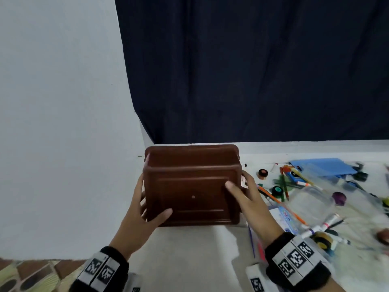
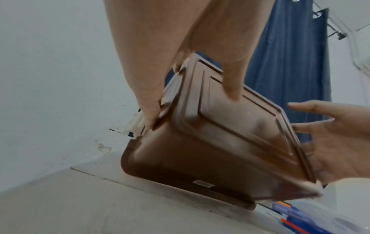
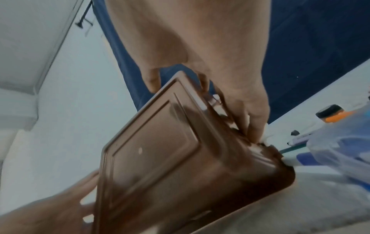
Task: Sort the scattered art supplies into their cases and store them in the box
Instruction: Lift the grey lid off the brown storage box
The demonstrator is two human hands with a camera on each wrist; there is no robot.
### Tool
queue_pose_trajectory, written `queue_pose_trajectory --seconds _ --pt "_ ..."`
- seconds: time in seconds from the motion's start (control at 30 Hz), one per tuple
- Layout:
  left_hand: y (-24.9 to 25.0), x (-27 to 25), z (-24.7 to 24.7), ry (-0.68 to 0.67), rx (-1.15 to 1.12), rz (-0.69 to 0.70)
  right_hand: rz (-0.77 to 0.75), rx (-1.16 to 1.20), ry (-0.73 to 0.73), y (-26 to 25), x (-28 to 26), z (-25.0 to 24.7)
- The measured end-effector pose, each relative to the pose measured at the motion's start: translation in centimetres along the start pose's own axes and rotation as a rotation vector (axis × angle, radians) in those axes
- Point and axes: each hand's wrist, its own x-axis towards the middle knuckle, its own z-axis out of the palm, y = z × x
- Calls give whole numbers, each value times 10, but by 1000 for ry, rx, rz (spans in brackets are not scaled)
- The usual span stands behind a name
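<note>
A person is holding the brown box (image 1: pixel 190 186) between both hands above the near-left part of the desk (image 1: pixel 189 249), tilted so that its lid is facing the head camera. The left hand (image 1: pixel 140 216) is gripping the box's left end, thumb lying across the lid and fingers curled around the side, as the left wrist view confirms. The right hand (image 1: pixel 245 199) is taking the right end, thumb on the lid and fingers wrapping the edge by a pale side latch (image 3: pixel 215 101). The box is looking like rigid moulded plastic, smooth and probably somewhat slippery, and likely light; the stepped rim and the two short ends are offering the surest purchase, while the flat lid panel is offering little. Scattered art supplies are lying to the right: pens (image 1: pixel 284 186), small paint jars (image 1: pixel 262 173), a blue case (image 1: pixel 324 166) and a clear case (image 1: pixel 311 202). Sorting is appearing not yet begun; the box will probably need setting down and unlatching first.
</note>
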Motion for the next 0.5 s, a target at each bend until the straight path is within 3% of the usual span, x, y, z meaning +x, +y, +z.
queue_pose_trajectory --seconds 0.13,0.27,0.5 --pt "19 -31 9 24 -191 -77 71 59 62 7 -27 -1" --pt "17 -52 17 63 -235 -125 81 64 135 18 -46 2" --pt "16 -79 2 120 -353 -89 -76 206 238 15 -71 -2"
